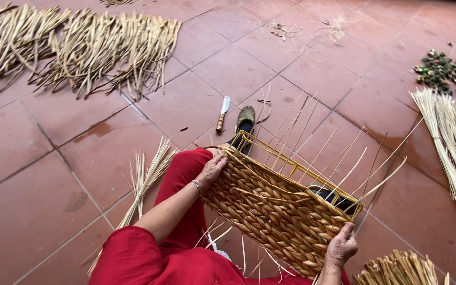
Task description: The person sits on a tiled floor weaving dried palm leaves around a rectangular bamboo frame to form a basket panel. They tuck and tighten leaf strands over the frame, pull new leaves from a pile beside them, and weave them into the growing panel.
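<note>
Item: half-woven rectangular basket of tan plaited straw on yellow wire frame (270,208), lying across lap between hands, long axis upper-left to lower-right. Left hand (212,169) grasps upper-left corner; right hand (342,247) grips lower-right edge. Small wooden-handled knife (222,114) on floor beyond left hand.

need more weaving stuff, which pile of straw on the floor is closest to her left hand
The thin loose bundle beside the red-trousered leg, just under her left hand; the other piles lie farther off.

You're over a terracotta tile floor (43,158), pale grout lines | dried reed bundles (80,45) far left | straw sheaf (452,148) right | green scraps (444,71) far right | knife (222,113) mid-floor | even daylight
</note>
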